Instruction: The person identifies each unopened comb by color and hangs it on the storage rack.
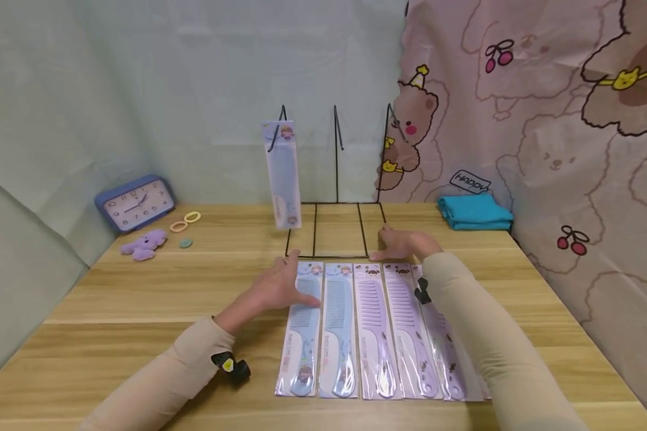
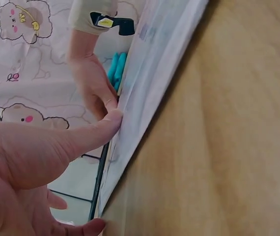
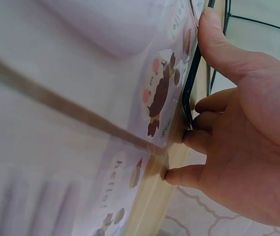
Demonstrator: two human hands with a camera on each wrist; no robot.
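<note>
On the wooden table (image 1: 140,287), right in front of the person, a row of packaged combs lies side by side: two blue ones on the left (image 1: 323,323) and purple ones on the right (image 1: 404,326), their top ends pointing at a black wire rack (image 1: 335,230). One blue comb in its packet (image 1: 283,173) already hangs from the rack's left hook. The left hand (image 1: 280,287) rests on the upper part of the leftmost blue comb, fingers lying fairly straight across it, the thumb pressing the packet's edge in the left wrist view (image 2: 88,135); it presses rather than grasps. The right hand (image 1: 404,242) sits at the front right corner of the rack's base; its wrist view shows the thumb (image 3: 218,39) against the black wire and the other fingers curled at the table beside it, so it seems to be steadying the rack, though I cannot tell whether the fingers actually close round the wire. To do this well, I would say the right hand should hold the rack firmly, since a light wire frame would slide or tip easily, while the left gets a proper pinch near the packet's top hole instead of dragging the slippery plastic and upsetting its neighbours. Off to the left stand a blue clock (image 1: 135,203), a purple plush toy (image 1: 142,244) and hair ties (image 1: 186,221); a folded teal cloth (image 1: 474,212) lies to the right.
</note>
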